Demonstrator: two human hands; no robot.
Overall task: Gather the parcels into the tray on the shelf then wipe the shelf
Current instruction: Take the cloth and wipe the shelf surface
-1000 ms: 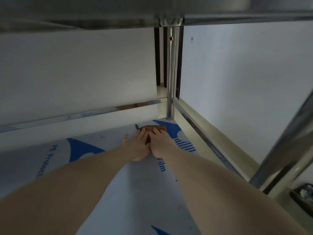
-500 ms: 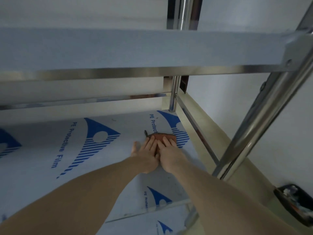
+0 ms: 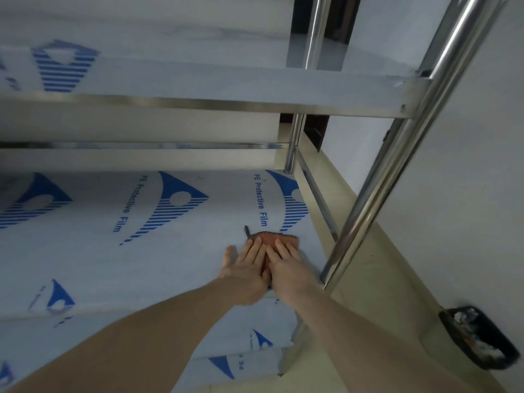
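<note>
A reddish-brown cloth (image 3: 276,239) with a dark edge lies flat on the lower shelf (image 3: 141,265), which is covered in white film with blue print. My left hand (image 3: 249,270) and my right hand (image 3: 286,268) lie side by side on the cloth's near half, fingers straight and pressed down. The cloth is near the shelf's right edge, toward the front. No parcels or tray are in view.
The upper shelf (image 3: 198,83) crosses the view above my hands. A steel front post (image 3: 397,154) rises just right of my right hand, and a back post (image 3: 292,148) stands at the far right corner. A black bin (image 3: 479,340) sits on the floor by the wall.
Both hands have slid the cloth from the back right corner toward the front of the shelf. My head has pulled back and up, so the upper shelf now shows.
</note>
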